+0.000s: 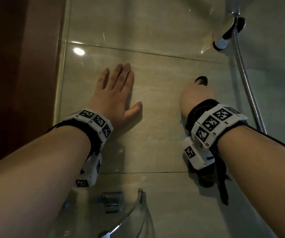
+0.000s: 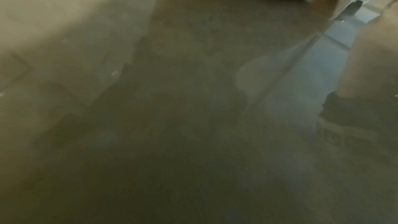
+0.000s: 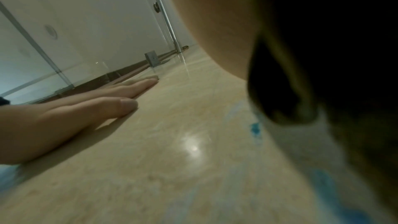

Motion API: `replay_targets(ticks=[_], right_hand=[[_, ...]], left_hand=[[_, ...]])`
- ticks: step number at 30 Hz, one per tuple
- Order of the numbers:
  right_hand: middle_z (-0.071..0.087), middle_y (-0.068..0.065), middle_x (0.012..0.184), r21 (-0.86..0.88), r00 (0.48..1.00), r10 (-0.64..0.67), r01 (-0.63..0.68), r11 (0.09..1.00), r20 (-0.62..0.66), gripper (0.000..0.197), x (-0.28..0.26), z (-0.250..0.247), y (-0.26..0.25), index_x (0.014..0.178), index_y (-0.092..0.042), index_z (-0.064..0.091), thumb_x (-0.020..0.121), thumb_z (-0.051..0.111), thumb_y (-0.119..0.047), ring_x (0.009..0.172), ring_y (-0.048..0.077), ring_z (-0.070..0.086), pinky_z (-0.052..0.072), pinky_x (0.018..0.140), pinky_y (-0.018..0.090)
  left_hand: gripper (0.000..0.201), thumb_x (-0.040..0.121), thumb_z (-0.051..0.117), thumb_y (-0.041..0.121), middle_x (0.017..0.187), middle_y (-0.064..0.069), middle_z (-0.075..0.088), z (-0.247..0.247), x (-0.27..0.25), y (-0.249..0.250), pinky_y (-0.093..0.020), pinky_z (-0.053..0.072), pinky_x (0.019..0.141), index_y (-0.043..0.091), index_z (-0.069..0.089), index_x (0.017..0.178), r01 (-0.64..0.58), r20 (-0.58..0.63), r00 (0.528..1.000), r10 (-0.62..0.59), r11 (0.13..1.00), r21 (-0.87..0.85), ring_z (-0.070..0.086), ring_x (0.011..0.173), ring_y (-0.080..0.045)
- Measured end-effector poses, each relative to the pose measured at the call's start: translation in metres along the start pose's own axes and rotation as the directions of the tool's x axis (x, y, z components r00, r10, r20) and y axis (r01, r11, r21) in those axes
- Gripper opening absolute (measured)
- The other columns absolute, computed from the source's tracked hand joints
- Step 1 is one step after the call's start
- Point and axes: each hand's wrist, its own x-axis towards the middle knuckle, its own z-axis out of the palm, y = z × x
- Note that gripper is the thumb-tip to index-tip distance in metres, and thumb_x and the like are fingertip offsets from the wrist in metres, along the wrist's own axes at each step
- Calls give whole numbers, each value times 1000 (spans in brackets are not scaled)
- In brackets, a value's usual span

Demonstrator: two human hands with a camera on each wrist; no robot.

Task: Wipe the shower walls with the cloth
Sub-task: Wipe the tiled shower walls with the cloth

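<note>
The beige tiled shower wall (image 1: 155, 40) fills the head view. My left hand (image 1: 116, 93) lies flat on it, fingers straight and spread, thumb out to the right; the right wrist view shows this hand (image 3: 86, 108) pressed to the tile. To its right, my right hand (image 1: 196, 98) is against the wall with its fingers hidden. A dark cloth (image 1: 202, 80) peeks out above its knuckles. In the right wrist view the cloth (image 3: 323, 57) is a dark mass under the palm, touching the tile. The left wrist view is blurred, showing only tile (image 2: 172, 108).
A metal shower hose (image 1: 244, 78) hangs down the right side from a chrome holder (image 1: 229, 33). A curved glass shelf (image 1: 129, 215) on a metal clip juts out below my arms. A glass panel edge (image 1: 61, 74) and a brown surface (image 1: 18, 66) bound the left.
</note>
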Motion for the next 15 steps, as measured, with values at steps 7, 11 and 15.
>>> replay_targets(ticks=[7,11,15], right_hand=[[60,13,105,-13,997,-74,74,997,27,18,-11,-3,11,96,-5,57,96,40,-7,90,27,55,42,74,36],[48,7,79,17,992,-112,112,994,58,26,-18,-11,23,72,-1,44,97,39,-7,70,22,49,40,72,36],[46,11,86,121,990,-140,140,983,-7,15,-30,-15,40,80,-6,44,95,40,-8,79,26,52,40,72,34]], left_hand=[[93,82,8,65,162,-12,2,-6,-1,4,-43,-5,119,5,8,154,10,57,998,-10,1000,8,-1,149,-25],[88,90,15,64,162,-15,0,-17,3,12,-47,1,120,3,5,153,32,141,989,-47,994,109,0,149,-29],[83,91,33,59,158,-16,13,-31,13,22,-49,11,117,1,19,149,94,179,977,-112,990,109,11,145,-32]])
